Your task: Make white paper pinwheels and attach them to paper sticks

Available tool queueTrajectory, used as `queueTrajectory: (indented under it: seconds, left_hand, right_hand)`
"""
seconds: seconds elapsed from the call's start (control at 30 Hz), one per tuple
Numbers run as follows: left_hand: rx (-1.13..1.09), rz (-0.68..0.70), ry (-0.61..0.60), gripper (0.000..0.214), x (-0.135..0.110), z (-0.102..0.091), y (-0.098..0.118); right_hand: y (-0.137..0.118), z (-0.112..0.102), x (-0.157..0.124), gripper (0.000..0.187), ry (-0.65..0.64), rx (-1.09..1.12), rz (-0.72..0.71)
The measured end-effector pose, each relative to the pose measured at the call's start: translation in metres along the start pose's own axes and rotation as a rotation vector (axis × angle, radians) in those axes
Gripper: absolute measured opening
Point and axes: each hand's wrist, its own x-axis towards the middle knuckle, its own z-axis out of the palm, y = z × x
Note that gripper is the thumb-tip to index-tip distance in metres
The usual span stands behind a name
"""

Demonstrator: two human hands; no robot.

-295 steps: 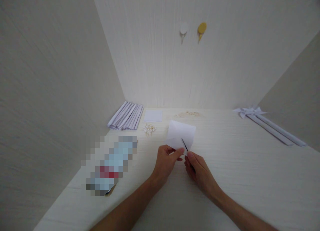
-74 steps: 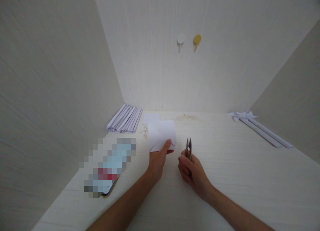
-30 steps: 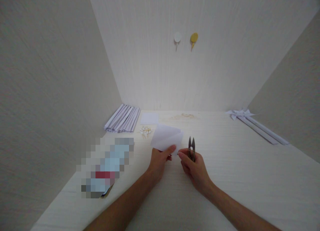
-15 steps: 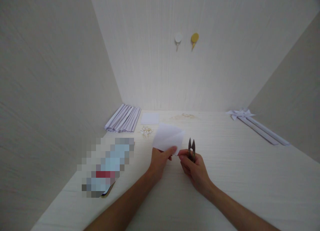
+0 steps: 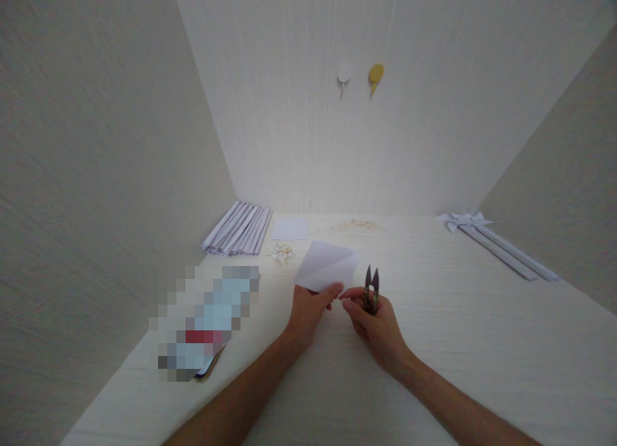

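Our left hand [image 5: 308, 308] pinches the lower corner of a folded white paper [image 5: 328, 266], fingers closed on it, holding it just above the desk [image 5: 457, 317]. Our right hand [image 5: 373, 321] grips small thread snips [image 5: 371, 286], blades upright and slightly parted, just right of the paper, with its fingertips at that same corner. A flat object [image 5: 207, 321] lying to the left is blurred, so we cannot read any writing on it.
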Motion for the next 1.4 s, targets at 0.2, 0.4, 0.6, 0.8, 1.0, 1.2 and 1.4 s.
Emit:
queueTrajectory:
  seconds: [0.2,0.4,0.6,0.8,1.0,1.2,1.4]
  left_hand:
    - [0.018,-0.027,-0.004,0.020,-0.0014,-0.0003,0.0017]
    - [0.072,-0.087,0.000,0.032,-0.0035,-0.0005,0.0001]
    - [0.073,-0.101,0.011,0.028,-0.0036,0.0003,-0.0010]
    - [0.014,-0.079,-0.011,0.017,-0.0033,0.0017,-0.0008]
    - [-0.112,-0.104,-0.050,0.017,-0.0027,0.0021,-0.0052]
    - [-0.239,-0.181,-0.047,0.022,-0.0035,0.0033,-0.0066]
    - [-0.236,-0.201,-0.048,0.020,-0.0046,0.0041,-0.0075]
  right_hand:
    - [0.0010,-0.0008,-0.0003,0.016,0.037,-0.052,-0.042]
    - [0.0007,-0.0015,0.0017,0.021,0.147,-0.184,-0.063]
    - [-0.0020,-0.0009,0.0013,0.024,0.182,-0.266,-0.076]
    - [-0.0034,-0.0010,0.0020,0.023,0.210,-0.262,-0.074]
    - [-0.0033,-0.0011,0.0022,0.024,0.189,-0.233,-0.074]
    - [-0.0004,-0.0015,0.0034,0.027,0.202,-0.145,-0.041]
    - [0.0012,-0.0014,0.0037,0.029,0.192,-0.069,0.003]
